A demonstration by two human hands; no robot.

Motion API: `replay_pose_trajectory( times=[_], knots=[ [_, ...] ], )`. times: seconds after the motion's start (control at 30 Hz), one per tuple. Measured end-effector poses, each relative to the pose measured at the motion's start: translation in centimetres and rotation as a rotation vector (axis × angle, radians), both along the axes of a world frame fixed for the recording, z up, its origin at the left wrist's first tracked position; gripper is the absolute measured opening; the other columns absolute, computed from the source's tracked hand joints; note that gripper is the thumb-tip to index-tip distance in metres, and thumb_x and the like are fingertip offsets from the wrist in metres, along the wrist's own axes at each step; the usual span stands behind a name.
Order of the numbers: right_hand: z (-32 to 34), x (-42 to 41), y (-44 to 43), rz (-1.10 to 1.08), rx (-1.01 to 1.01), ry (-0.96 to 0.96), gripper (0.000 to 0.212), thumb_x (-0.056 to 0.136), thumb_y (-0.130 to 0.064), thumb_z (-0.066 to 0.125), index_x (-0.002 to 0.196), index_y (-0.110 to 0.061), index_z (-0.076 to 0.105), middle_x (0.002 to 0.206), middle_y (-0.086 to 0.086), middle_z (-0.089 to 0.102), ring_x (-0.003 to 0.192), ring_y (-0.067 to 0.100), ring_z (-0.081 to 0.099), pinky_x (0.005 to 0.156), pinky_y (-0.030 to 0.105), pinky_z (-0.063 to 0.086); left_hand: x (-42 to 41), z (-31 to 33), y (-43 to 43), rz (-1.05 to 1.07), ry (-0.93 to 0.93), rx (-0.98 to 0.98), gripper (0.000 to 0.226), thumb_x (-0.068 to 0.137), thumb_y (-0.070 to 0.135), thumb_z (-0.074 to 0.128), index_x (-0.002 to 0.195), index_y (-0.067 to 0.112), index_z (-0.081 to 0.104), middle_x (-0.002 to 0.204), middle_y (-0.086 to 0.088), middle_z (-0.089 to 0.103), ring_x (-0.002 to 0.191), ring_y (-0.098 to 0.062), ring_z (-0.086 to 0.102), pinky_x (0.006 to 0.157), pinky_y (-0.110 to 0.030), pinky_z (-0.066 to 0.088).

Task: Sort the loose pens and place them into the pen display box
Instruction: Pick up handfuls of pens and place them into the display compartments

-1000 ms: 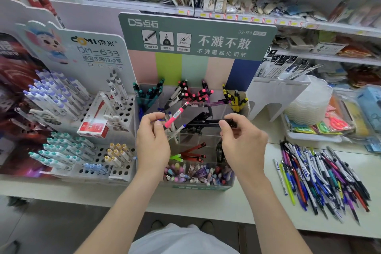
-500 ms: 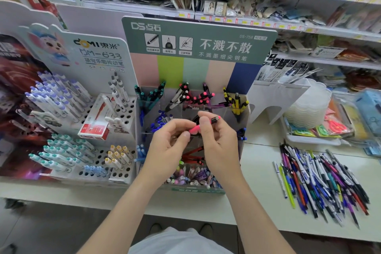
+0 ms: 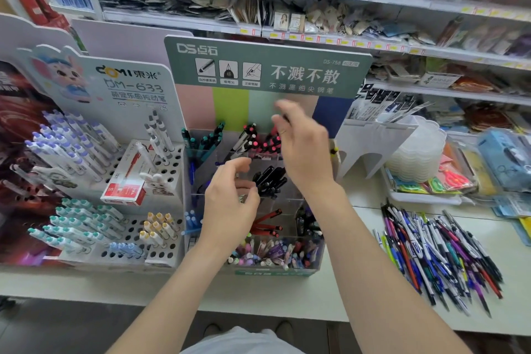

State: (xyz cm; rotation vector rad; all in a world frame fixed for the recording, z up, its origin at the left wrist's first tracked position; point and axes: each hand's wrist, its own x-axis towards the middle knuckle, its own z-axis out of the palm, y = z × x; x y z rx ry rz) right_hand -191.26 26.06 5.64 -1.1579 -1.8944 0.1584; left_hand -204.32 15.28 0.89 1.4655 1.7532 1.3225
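Note:
The clear pen display box with a green header card stands in the middle of the counter, its compartments holding pens by colour. My right hand is raised and blurred over the back-row compartment of pink-and-black pens. A dark pen end shows between its thumb and forefinger, and the rest of that pink pen is hidden behind the hand. My left hand hovers lower, in front of the black pens, its fingers loosely curled with nothing in them. A pile of loose pens lies on the counter to the right.
A white pegboard display of capped pens stands to the left, with a red-and-white box lying on it. A white card stand and stacked clear trays sit behind the loose pile. Stocked shelves fill the back.
My hands have parted. The right hand rose with the pink pen to the back row of the box, and the left hand let go and dropped slightly.

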Motion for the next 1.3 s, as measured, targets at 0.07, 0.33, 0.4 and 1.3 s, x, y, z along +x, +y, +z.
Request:
replay_pose_trajectory(
  times=[0.07, 0.33, 0.4, 1.3],
  knots=[
    [-0.9, -0.5, 0.0, 0.053, -0.124, -0.316, 0.046, 0.112, -0.047, 0.033, 0.115, -0.019, 0.07, 0.104, 0.005, 0.073, 0.097, 0.035, 0.063, 0.087, 0.049, 0.05, 0.0, 0.0, 0.1, -0.008, 0.009, 0.002, 0.046, 0.094, 0.0, 0.07, 0.134, 0.021, 0.062, 0.122, 0.008, 0.064, 0.103, 0.005, 0.064, 0.087, -0.008, 0.049],
    [0.4, -1.3, -0.6, 0.06, -0.353, -0.435, 0.032, 0.092, -0.01, 0.066, 0.123, -0.01, 0.06, 0.109, 0.017, 0.066, 0.105, 0.042, 0.062, 0.086, 0.046, 0.053, -0.9, -0.2, 1.9, -0.034, 0.018, 0.013, 0.063, 0.096, 0.001, 0.068, 0.152, 0.02, 0.046, 0.134, 0.002, 0.058, 0.112, -0.004, 0.064, 0.094, -0.024, 0.058],
    [1.1, -1.7, 0.3, 0.063, -0.369, -0.236, 0.04, 0.093, -0.01, 0.066, 0.132, -0.014, 0.061, 0.11, 0.016, 0.072, 0.104, 0.041, 0.067, 0.09, 0.049, 0.056, -1.4, -0.1, 3.2, -0.051, 0.098, 0.011, 0.065, 0.097, 0.007, 0.07, 0.155, 0.019, 0.044, 0.141, 0.0, 0.055, 0.126, -0.014, 0.059, 0.107, -0.038, 0.054],
    [-15.3, 22.6, -11.3, -0.587, -0.883, 0.255, 0.026, 0.093, -0.013, 0.059, 0.108, -0.024, 0.077, 0.094, -0.006, 0.077, 0.093, 0.017, 0.073, 0.087, 0.041, 0.059, 16.4, -3.4, 1.7, -0.804, 0.249, -0.138, 0.017, 0.099, 0.018, 0.06, 0.108, 0.029, 0.068, 0.098, 0.014, 0.065, 0.085, -0.007, 0.062, 0.077, -0.025, 0.052]
  ],
)
